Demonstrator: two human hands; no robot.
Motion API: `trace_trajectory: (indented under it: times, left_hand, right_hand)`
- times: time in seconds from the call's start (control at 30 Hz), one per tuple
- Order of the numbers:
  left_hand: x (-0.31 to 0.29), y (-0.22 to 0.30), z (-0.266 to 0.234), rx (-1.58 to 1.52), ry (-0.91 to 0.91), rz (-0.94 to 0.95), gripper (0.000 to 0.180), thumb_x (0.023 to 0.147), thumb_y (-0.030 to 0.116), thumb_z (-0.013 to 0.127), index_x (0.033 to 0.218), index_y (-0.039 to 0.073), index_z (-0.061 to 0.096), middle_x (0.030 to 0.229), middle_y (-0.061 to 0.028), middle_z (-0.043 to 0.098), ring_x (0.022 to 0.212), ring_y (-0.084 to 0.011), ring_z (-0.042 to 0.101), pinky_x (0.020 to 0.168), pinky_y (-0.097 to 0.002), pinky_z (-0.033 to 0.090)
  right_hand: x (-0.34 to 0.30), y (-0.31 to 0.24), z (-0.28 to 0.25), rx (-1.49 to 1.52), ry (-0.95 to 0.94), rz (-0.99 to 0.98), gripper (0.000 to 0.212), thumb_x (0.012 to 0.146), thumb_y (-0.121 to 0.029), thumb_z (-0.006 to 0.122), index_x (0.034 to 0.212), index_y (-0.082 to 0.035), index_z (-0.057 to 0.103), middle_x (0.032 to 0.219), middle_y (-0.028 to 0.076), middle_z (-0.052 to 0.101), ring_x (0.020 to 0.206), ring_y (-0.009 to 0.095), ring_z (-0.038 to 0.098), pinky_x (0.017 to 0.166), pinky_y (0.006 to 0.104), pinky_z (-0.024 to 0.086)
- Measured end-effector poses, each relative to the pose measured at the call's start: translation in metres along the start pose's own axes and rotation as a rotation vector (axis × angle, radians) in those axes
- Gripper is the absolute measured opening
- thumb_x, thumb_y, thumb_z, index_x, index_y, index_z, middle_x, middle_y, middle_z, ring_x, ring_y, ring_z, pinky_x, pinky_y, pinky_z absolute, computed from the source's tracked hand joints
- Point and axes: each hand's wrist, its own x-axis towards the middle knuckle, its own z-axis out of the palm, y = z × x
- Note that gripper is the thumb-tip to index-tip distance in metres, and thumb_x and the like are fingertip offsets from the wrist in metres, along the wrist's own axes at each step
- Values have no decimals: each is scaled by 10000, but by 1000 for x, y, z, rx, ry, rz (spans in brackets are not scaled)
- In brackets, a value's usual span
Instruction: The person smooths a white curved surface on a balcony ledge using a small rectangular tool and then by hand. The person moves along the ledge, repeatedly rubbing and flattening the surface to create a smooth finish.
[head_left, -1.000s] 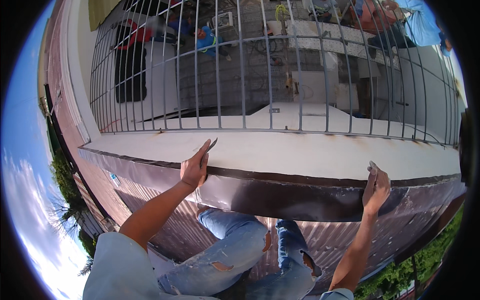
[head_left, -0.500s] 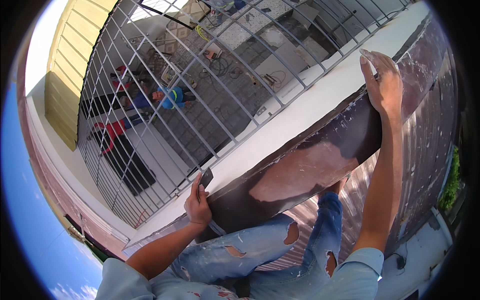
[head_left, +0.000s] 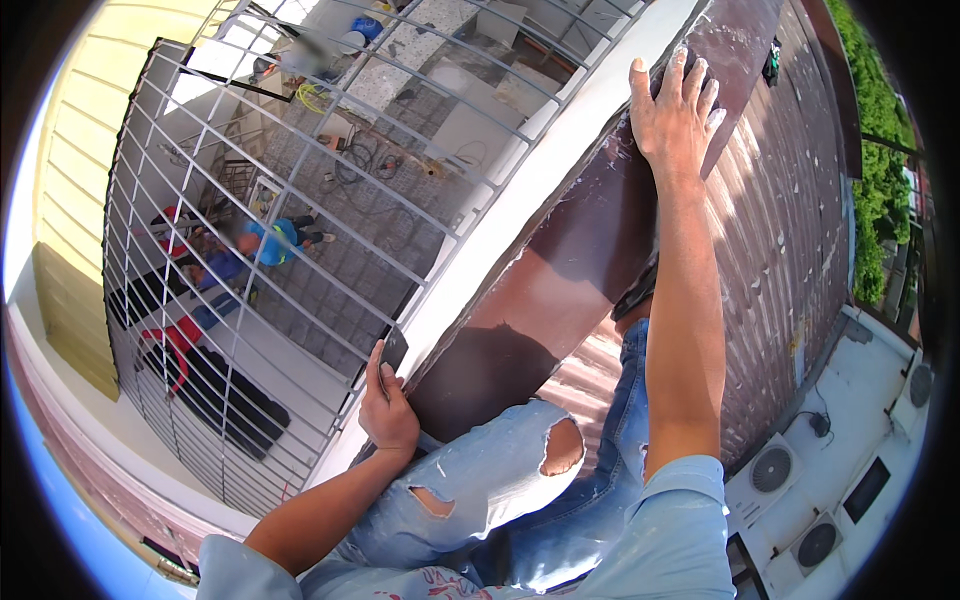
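My left hand [head_left: 388,408] is closed on a small dark flat piece [head_left: 395,349] with straight edges. Its exact kind does not show. That hand is over the white wall top [head_left: 478,290], next to the grey metal bars. Farther off and to the right, my right hand [head_left: 675,125] rests with fingers spread on the brown sheet-covered ledge [head_left: 570,265]. White dust or paint marks its fingertips, and nothing is in it. My legs in torn jeans [head_left: 470,490] are beside the ledge.
A grid of grey bars [head_left: 300,190] spans a space below on the left. People there include one in a blue top [head_left: 272,243] and one in red [head_left: 178,335]. Corrugated brown roofing [head_left: 775,250] slopes away at right. Air-conditioner units [head_left: 770,468] stand lower right.
My view has turned right, bringing in more roofing and the air-conditioner units. My right hand's fingers are spread wider on the ledge. My left hand still holds the dark piece.
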Motion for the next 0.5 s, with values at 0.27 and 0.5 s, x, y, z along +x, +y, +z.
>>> trace_trajectory:
  times: [0.27,0.5]
  left_hand:
    - [12,-21,-15,-169,-305,-2,471,1125,440,374,1573,311,442,1181,-180,709,1072,-311,681,957,-388,490]
    - [86,-103,-47,-331,-624,-24,456,1123,289,428,1514,60,489,1437,-187,601,1339,-311,554,1128,-367,394]
  right_hand:
    - [2,28,3,30,-91,-150,1037,898,-820,446,1629,-98,304,1700,151,255,1575,383,184,1269,525,194]
    - [5,25,10,-12,-77,-214,988,932,-800,418,1628,-107,317,1699,117,274,1589,280,177,1293,428,123]
